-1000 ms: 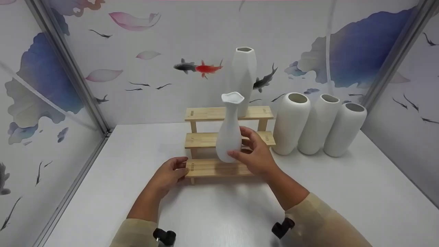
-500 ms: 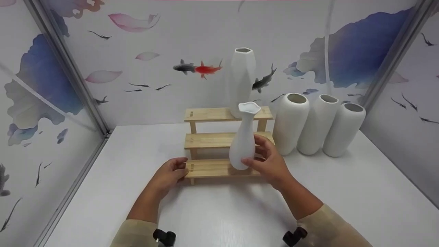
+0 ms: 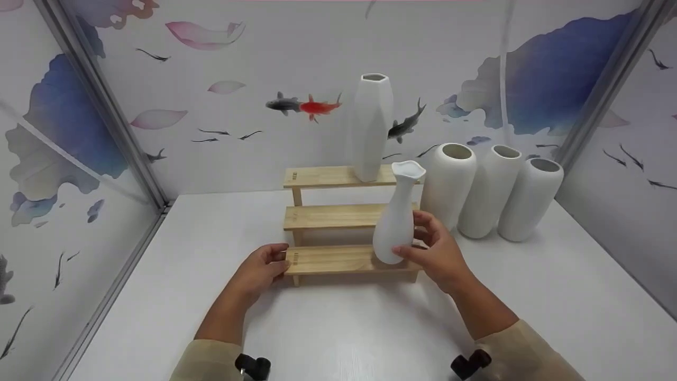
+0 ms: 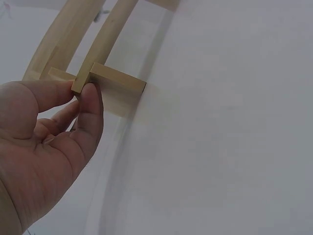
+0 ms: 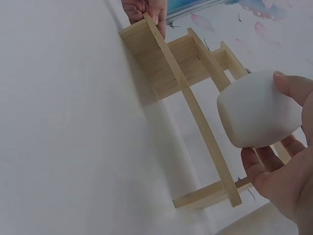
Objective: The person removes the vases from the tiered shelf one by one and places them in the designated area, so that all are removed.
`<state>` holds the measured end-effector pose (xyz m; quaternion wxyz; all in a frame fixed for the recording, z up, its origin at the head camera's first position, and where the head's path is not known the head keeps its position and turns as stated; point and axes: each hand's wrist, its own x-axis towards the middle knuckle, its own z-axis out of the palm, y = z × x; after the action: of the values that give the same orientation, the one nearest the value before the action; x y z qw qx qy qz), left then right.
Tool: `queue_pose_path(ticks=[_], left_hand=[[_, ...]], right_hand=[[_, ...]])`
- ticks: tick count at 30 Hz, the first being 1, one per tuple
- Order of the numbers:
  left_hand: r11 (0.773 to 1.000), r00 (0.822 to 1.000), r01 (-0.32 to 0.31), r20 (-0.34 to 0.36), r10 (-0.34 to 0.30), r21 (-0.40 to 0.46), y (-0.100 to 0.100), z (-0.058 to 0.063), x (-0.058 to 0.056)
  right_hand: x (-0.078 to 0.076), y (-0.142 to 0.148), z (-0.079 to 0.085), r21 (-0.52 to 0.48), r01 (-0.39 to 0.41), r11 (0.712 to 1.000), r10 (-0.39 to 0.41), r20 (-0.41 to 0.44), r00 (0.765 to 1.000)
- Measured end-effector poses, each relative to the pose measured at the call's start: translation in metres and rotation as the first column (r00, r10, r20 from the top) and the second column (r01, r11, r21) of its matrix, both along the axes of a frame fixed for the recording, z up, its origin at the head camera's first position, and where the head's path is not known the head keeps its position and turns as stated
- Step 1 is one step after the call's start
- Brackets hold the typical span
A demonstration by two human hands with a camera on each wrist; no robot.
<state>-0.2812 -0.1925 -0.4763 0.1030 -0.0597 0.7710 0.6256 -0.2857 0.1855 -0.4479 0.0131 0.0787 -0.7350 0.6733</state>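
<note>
My right hand (image 3: 441, 256) grips a white vase (image 3: 394, 233) with a slim neck and wavy rim by its lower body. Upright with a slight lean, the vase overlaps the right end of the lowest board of a three-step wooden stand (image 3: 328, 259). Its underside shows in the right wrist view, close to that board (image 5: 198, 110). At the other end, my left hand (image 3: 260, 271) pinches the left tip of the same board; thumb and fingers (image 4: 90, 105) press on it in the left wrist view. On the top step stands a tall faceted white vase (image 3: 373, 127).
Right of the stand, a rounded white vase (image 3: 449, 185) and two slimmer ones, a middle vase (image 3: 489, 196) and an outer vase (image 3: 531, 201), stand together on the white table (image 3: 338, 328). Printed panels with metal corner posts enclose the back and sides.
My right hand has carried the wavy-rimmed vase rightward and down, from the middle of the stand to the right end of the lowest board. The left hand has stayed in place.
</note>
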Motion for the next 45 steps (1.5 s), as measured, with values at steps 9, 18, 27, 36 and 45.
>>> queue_pose_path(ticks=[9,18,27,36,45], left_hand=[[1.000,1.000,-0.014,0.003,0.014,-0.009,0.001,0.000,-0.001],[1.000,1.000,-0.011,0.004,0.011,0.000,0.001,-0.002,-0.003],[1.000,1.000,-0.004,0.001,0.004,-0.013,0.001,-0.001,-0.001],[1.000,1.000,-0.007,-0.003,0.007,0.000,-0.002,-0.004,-0.002],[1.000,1.000,-0.012,0.013,0.012,-0.006,0.001,-0.002,-0.002]], right_hand=[[0.002,0.027,-0.001,0.007,0.026,1.000,-0.026,0.012,1.000],[0.005,0.060,0.000,0.075,0.091,0.993,-0.093,0.029,0.995],[0.001,0.095,-0.008,0.101,0.151,0.983,-0.155,0.040,0.987],[-0.009,0.119,-0.019,0.157,0.190,0.969,-0.207,0.103,0.973],[-0.012,0.135,-0.031,0.149,0.201,0.968,-0.219,0.118,0.969]])
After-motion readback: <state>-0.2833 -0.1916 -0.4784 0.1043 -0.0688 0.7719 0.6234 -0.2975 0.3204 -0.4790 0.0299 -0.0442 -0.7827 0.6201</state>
